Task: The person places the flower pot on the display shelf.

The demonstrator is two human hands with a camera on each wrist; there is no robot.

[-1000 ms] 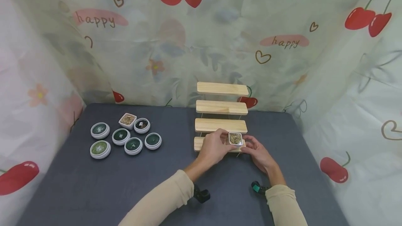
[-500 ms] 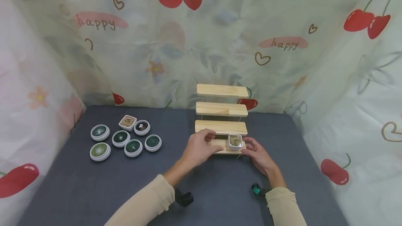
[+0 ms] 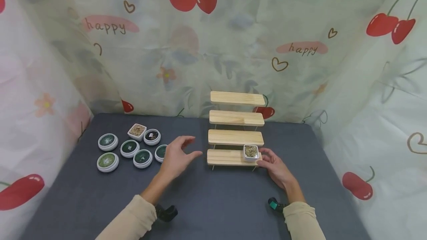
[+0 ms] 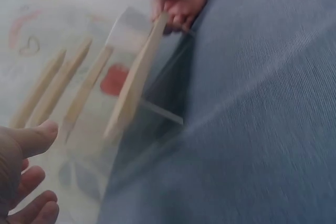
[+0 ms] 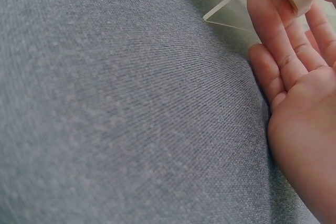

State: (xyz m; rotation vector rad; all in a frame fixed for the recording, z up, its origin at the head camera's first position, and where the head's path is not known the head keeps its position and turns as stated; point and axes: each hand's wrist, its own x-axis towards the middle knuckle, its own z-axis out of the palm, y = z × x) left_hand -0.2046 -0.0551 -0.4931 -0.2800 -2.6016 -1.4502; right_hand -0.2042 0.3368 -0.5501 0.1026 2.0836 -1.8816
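Our left hand was spread; our right hand pinched the right end of the lowest shelf. The square pot stood there, likely light, stiff and brittle, best taken by opposite walls.

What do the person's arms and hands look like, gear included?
A plain cream fabric left sleeve and matching right sleeve; a small black left wrist device and black right wrist device with a teal patch. The left hand and right hand are ungloved.
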